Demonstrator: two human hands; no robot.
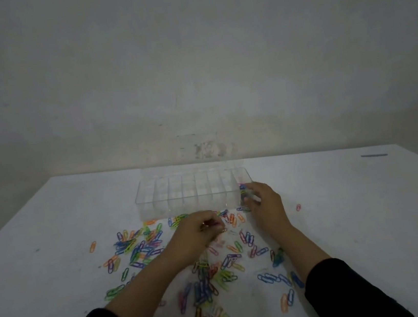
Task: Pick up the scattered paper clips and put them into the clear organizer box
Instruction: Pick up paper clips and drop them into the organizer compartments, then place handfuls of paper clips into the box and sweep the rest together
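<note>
A clear organizer box (pixel 153 193) with several compartments stands open on the white table, its lid raised behind it. Several coloured paper clips (pixel 140 248) lie scattered in front of it. A few clips lie in the box's rightmost compartment (pixel 242 187). My left hand (pixel 199 231) hovers over the clips just before the box, fingers curled and pinching some clips. My right hand (pixel 263 200) is at the box's right front corner, its fingertips at the rightmost compartment, holding a clip there.
The white table (pixel 371 216) ends at a bare wall behind the box. A dark thin object (pixel 374 155) lies at the far right edge. More clips (pixel 204 288) spread between my forearms toward the near edge.
</note>
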